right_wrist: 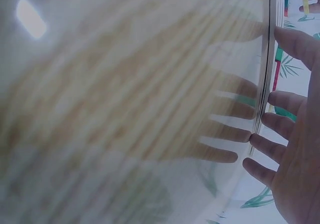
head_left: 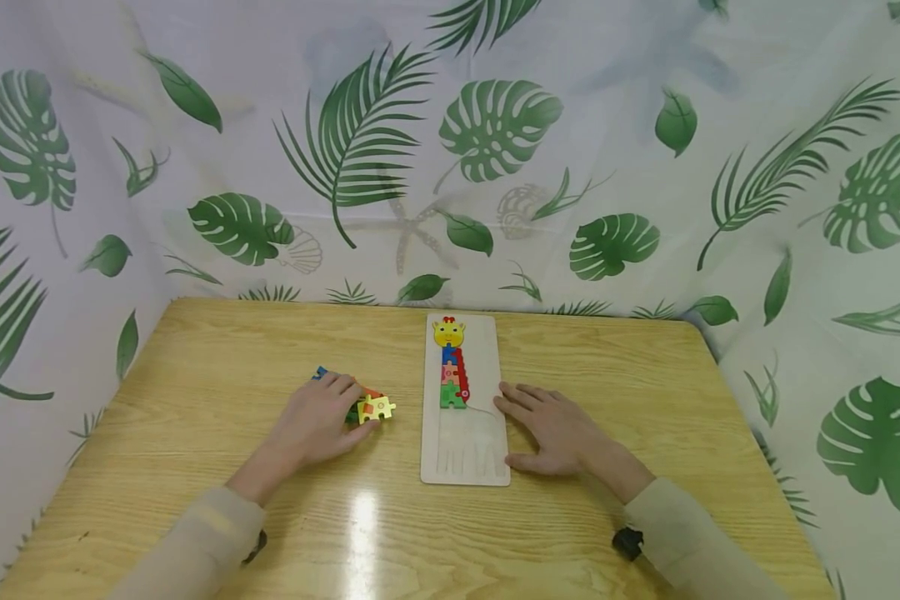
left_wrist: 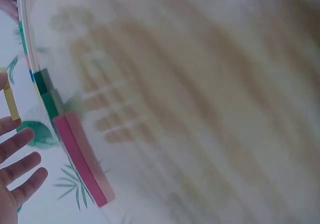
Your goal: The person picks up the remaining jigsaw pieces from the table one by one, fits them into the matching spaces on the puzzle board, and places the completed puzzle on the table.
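Observation:
My left hand [head_left: 318, 421] pinches a yellow puzzle piece [head_left: 376, 408] between thumb and fingertip; the left wrist view has the yellow piece [left_wrist: 11, 103] edge-on, raised off the table. Beneath and behind that hand lie loose pieces, partly hidden: a blue one [head_left: 319, 372] and an orange-red one [head_left: 372, 392]. A pale wooden puzzle board [head_left: 483, 358] lies lengthwise in front. Set in it are a giraffe head [head_left: 448, 333], blue, pink and green neck pieces [head_left: 451, 379] and a red strip [head_left: 462, 375]. The fingertips of my right hand [head_left: 551, 429] rest against the board's right edge, fingers spread.
The wood-grain table [head_left: 585, 358] is glossy and reflects the hands. A white cloth [head_left: 390, 150] printed with green leaves hangs behind and at both sides. In the left wrist view, a green piece [left_wrist: 46, 96] and a pink-red piece [left_wrist: 80, 159] lie near the left hand.

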{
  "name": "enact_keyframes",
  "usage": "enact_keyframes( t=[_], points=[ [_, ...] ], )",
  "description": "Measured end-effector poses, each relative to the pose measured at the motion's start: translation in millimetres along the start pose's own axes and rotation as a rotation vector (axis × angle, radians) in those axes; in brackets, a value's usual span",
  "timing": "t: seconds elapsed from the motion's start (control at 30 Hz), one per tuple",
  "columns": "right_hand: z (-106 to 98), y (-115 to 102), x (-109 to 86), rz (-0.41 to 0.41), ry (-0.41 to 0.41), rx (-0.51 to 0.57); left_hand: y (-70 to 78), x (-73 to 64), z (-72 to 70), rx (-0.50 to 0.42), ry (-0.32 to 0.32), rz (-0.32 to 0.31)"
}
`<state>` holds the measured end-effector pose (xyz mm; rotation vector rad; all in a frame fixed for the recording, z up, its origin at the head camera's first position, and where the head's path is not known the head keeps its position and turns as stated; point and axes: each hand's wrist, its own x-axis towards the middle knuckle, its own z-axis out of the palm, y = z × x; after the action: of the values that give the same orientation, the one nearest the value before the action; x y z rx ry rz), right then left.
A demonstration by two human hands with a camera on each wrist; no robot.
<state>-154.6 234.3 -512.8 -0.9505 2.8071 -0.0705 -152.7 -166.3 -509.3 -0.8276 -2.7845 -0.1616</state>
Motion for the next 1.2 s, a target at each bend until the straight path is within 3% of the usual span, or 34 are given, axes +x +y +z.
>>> enact_keyframes(
  t=[0.27,0.6,0.97,1.2],
  points=[
    [-0.4,-0.6,0.2,0.002,-0.003,0.008,11.5,6.2,3.7,0.004,-0.067,0.026],
    [-1.6,-1.8,0.0,0.004,-0.006,0.011,16.7,8.1,10.5,0.021,-0.038,0.102],
    [-3.3,-2.3,0.0,0.019,-0.015,0.012,22.2,17.8,6.9,0.022,-0.103,0.125],
    [-1.5,-1.2,1.1,0.006,0.000,-0.003,25.4,22.8,10.4,0.017,-0.105,0.157]
  ],
)
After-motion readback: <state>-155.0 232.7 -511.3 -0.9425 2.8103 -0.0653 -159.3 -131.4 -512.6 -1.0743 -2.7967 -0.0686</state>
